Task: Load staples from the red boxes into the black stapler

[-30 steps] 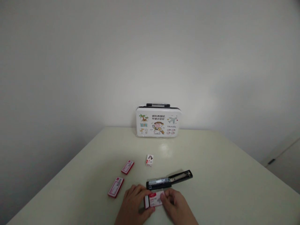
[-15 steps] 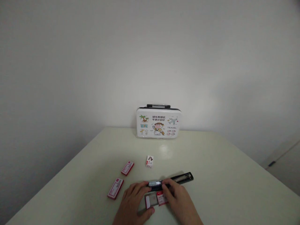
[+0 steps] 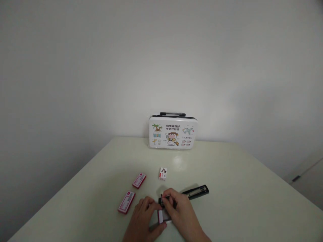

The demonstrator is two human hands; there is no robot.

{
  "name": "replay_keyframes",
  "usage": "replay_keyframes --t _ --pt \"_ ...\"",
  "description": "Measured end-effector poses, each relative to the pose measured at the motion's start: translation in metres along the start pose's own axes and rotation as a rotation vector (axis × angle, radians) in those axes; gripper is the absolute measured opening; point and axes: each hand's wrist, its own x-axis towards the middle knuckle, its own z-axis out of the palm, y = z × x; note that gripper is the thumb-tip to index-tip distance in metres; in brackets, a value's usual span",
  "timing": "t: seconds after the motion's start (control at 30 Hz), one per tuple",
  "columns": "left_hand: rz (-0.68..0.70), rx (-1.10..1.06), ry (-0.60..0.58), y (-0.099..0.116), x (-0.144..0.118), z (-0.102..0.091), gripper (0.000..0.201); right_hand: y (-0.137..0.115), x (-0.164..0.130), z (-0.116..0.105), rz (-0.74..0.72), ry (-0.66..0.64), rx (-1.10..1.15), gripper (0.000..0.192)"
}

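Note:
My left hand (image 3: pixel 144 217) holds a small red-and-white staple box (image 3: pixel 160 216) on the table, its drawer slid open. My right hand (image 3: pixel 180 212) reaches over the box, fingertips pinched together at the near end of a black stapler (image 3: pixel 196 191) that lies opened out flat. A thin pale staple strip seems to sit between those fingertips, but it is very small. The hand hides the stapler's near half.
Two closed red staple boxes (image 3: pixel 139 180) (image 3: pixel 126 202) lie left of my hands. A small white box (image 3: pixel 163 173) stands behind the stapler. A suitcase-shaped tin (image 3: pixel 173 132) with cartoon prints stands against the wall on the cream table (image 3: pixel 239 188).
My right hand slid the box open, dipped into it, then moved up to the stapler's near end. My left hand stayed on the box.

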Motion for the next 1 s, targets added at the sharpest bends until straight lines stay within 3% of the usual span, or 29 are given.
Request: replay_keyframes --t 0.13,0.27,0.37,0.47,0.63,0.73,0.9,1.0 --pt "-0.005 -0.029 -0.024 0.005 0.002 -0.002 0.024 -0.003 -0.010 -0.006 -0.073 -0.156 -0.196 0.015" --pt "-0.001 -0.075 -0.040 0.003 0.003 -0.005 0.024 0.011 -0.021 -0.016 -0.067 -0.182 -0.287 0.018" --pt "-0.037 -0.121 -0.030 -0.003 -0.003 -0.008 0.027 0.029 -0.031 -0.034 0.028 -0.123 -0.221 0.012" --pt "-0.099 -0.146 -0.026 -0.005 -0.010 -0.010 0.040 0.048 -0.043 -0.047 0.133 -0.046 -0.147 0.018" --pt "-0.066 -0.062 -0.040 0.011 -0.007 0.000 0.046 0.059 -0.051 -0.026 0.165 -0.066 0.050 0.028" --pt "-0.007 0.055 -0.018 0.020 -0.001 0.010 0.061 0.064 -0.055 -0.020 0.232 -0.076 0.216 0.040" --pt "0.030 0.157 0.014 0.017 0.004 0.025 0.079 0.082 -0.063 -0.064 0.425 0.029 0.348 0.060" --pt "0.027 0.167 0.037 0.013 0.004 0.029 0.071 0.083 -0.053 -0.094 0.384 0.041 0.379 0.071"
